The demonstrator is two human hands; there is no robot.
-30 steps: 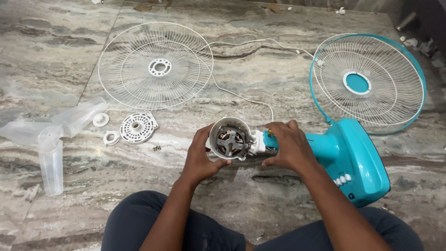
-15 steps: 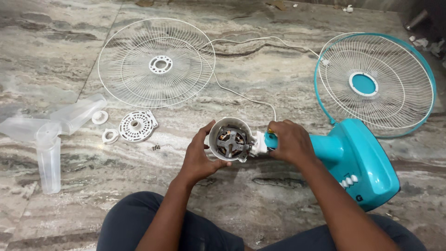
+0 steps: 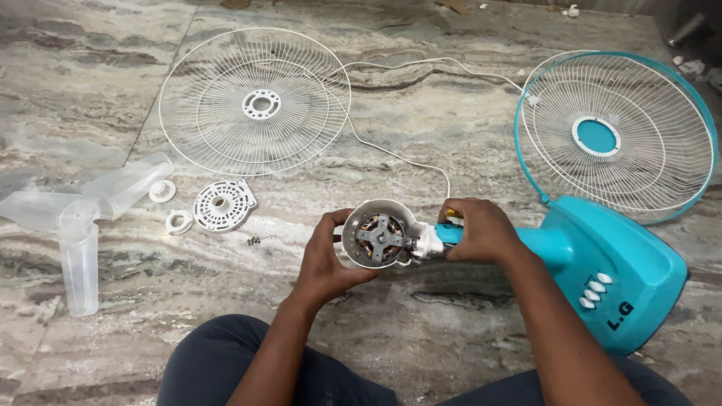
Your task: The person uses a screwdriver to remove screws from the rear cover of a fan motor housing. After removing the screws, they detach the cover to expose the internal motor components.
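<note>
Left hand cups motor housing; right hand grips neck; marble floor.

A home's polished marble floor, household fan parts spread about

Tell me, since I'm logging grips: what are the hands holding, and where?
The left hand cups the white round motor housing by its rim; the right hand grips the teal plastic fan neck behind it.

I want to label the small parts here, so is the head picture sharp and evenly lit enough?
Head view: soft, even light, no hard glare; motor between left hand and right hand is sharp; tiny screws barely resolve; clear blade looks hazy.
</note>
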